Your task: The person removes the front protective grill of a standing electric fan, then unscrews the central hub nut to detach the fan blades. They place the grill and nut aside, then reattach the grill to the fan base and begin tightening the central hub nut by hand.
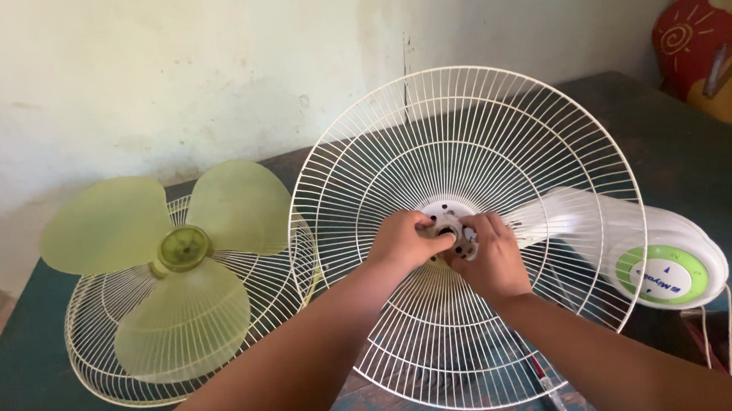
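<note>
A white wire fan guard (464, 138) stands tilted on the dark table, mounted on a white fan body (671, 266) with a green-ringed base panel lying to the right. My left hand (403, 241) and my right hand (490, 257) both grip the white round hub (448, 217) at the guard's centre, fingers closed around it. To the left, a pale green three-blade fan propeller (172, 262) rests on top of a second white wire guard (93, 353) lying flat.
The dark green table (18, 384) runs to a pale plastered wall behind. A red and orange patterned cushion (715, 35) sits at the far right. A white cord (719, 335) and a red-handled tool (550, 381) lie near the front right edge.
</note>
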